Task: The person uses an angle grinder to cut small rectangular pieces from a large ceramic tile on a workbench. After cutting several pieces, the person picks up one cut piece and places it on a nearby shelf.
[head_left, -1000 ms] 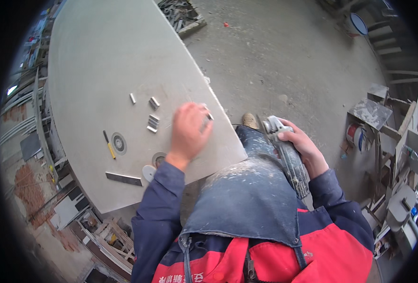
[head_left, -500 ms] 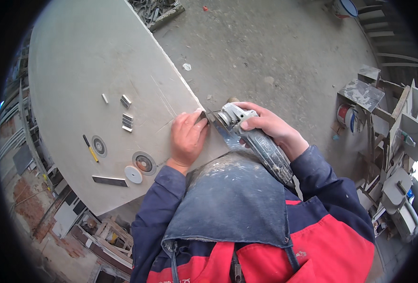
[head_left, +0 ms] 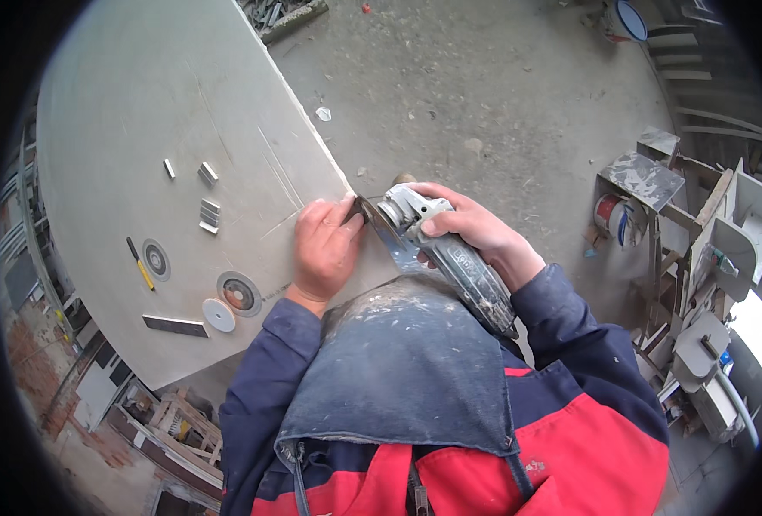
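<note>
The left hand (head_left: 325, 256) pinches a small dark piece (head_left: 358, 208) at the edge of the bench (head_left: 166, 95); the right hand (head_left: 491, 236) grips an angle grinder (head_left: 462, 271), its long body slanting up-left to a disc (head_left: 382, 228) just beside the left fingertips.

On the tabletop (head_left: 140, 112), a knife (head_left: 141, 264) lies left of a disc (head_left: 156, 261), with blocks (head_left: 210, 209) beyond, a strip (head_left: 175, 326) nearer the person, and the left hand (head_left: 325, 255) to their right, near the angle grinder (head_left: 467, 279) in the right hand (head_left: 484, 234).
</note>
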{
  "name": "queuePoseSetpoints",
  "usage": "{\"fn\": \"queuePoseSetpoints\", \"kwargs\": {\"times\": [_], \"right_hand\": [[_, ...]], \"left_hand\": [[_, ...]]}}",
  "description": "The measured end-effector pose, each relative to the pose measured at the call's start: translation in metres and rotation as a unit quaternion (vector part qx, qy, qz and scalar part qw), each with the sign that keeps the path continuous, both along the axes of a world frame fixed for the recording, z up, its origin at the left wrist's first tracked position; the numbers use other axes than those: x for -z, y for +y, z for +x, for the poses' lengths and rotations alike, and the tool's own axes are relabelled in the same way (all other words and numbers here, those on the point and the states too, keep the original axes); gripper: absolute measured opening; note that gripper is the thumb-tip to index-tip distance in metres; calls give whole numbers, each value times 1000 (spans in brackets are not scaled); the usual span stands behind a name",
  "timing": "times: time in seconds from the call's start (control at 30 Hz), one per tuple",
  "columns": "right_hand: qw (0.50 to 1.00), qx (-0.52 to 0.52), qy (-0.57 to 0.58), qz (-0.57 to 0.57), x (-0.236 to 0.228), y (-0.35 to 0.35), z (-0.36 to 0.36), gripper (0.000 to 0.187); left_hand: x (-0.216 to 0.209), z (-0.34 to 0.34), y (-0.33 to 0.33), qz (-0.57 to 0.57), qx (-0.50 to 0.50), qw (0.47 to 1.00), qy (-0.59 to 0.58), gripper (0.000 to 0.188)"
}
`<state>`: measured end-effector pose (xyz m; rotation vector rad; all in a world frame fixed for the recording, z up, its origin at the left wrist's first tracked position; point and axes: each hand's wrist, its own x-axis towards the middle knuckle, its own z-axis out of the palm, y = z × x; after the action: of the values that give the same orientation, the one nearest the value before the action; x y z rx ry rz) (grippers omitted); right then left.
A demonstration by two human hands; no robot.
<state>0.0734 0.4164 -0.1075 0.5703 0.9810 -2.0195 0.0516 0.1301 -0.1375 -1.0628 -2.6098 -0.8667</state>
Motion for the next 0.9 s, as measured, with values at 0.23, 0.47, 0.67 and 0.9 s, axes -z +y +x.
{"fn": "queuePoseSetpoints", "kwargs": {"times": [0.23,0.47,0.67,0.9], "right_hand": [[999,-20,-15,-24,8,6,4,87],[999,-26,-23,-27,14,9,11,86],[999,-35,-26,-15,18,9,21,83],[995,-41,-85,-21,19,11,22,78]], "left_hand": [[2,1,-1,-1,-5,1000,5,27],[2,1,0,-8,-10,1000,7,27],[3,1,0,-13,-10,1000,3,29],[1,2,2,-2,-11,1000,-5,30]]}}
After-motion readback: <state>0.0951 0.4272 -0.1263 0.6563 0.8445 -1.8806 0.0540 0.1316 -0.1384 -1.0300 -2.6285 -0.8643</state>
